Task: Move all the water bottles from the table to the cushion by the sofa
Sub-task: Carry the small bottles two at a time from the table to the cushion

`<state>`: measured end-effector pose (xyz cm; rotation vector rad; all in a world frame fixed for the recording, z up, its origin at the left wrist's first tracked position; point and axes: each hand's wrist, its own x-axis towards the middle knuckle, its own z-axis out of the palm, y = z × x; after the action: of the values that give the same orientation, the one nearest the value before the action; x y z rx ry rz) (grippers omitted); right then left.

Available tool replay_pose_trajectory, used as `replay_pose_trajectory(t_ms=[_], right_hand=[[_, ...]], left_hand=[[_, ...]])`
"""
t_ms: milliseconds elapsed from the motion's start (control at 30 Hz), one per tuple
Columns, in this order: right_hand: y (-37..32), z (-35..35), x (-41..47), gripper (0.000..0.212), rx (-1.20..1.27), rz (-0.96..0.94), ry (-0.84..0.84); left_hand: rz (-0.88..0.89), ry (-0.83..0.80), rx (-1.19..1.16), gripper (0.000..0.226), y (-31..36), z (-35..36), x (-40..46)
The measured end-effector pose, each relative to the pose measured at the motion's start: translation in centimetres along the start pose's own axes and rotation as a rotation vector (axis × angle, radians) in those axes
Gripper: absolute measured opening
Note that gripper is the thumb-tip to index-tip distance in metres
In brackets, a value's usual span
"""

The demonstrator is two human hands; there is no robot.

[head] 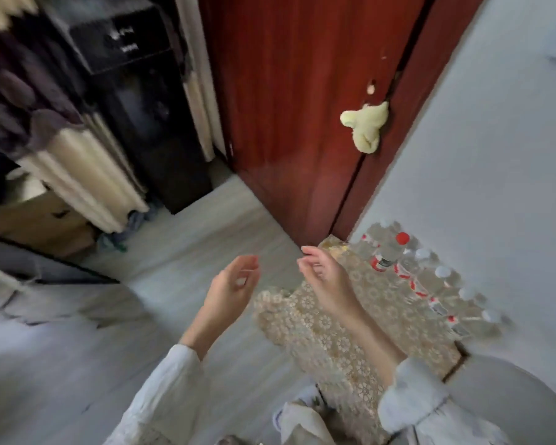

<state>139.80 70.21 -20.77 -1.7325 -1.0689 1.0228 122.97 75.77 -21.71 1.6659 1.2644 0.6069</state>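
Pale sleeves fill the bottom of the frame, and from them both forearms rise toward the centre. From where I watch, the left hand (235, 281) hangs in the middle of the frame over bare floor, fingers loosely curled with nothing in them. My right hand (318, 271) is just to its right, over the near left corner of the table (315, 335), fingers relaxed and likewise holding nothing.

That table, covered in a lacy patterned cloth, runs from lower centre toward the right, against the pale wall. Along its wall side stands a row of water bottles (430, 293), running from centre right down toward lower right. One with a red cap (402, 238) stands at the far end of the row; the rest show white caps. Motion blur stops me counting them exactly.

I see no cushion and cannot pick out a sofa with any certainty; the grey shape at the left edge is too blurred to name. I judge that little or none of the job shows as done here: bottles are lined up on the table, neither hand carries one, and the whole row remains to be moved.
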Motion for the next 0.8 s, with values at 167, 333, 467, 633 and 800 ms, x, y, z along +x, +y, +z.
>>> replay_pose_trajectory(t_ms=[167, 333, 467, 633, 800], right_hand=[[-6.8, 14.6, -2.4, 0.019, 0.012, -0.154, -0.305], [-13.1, 29.5, -7.3, 0.026, -0.046, -0.301, -0.659], [-17.6, 40.1, -11.7, 0.023, -0.080, -0.426, -0.919], [-21.5, 51.7, -16.9, 0.017, -0.123, -0.552, -1.208], [-26.0, 63.7, -21.6, 0.019, -0.110, -0.632, -1.429]], left_hand=[[-0.100, 0.322, -0.070, 0.024, -5.8, -13.9, -9.4], [-0.235, 0.696, -0.076, 0.017, -11.1, -25.3, -21.1], [-0.343, 1.009, -0.126, 0.020, -14.2, -31.8, -29.7], [-0.450, 1.260, -0.188, 0.019, -17.5, -37.7, -37.6], [-0.516, 1.473, -0.185, 0.023, -21.4, -45.0, -43.2]])
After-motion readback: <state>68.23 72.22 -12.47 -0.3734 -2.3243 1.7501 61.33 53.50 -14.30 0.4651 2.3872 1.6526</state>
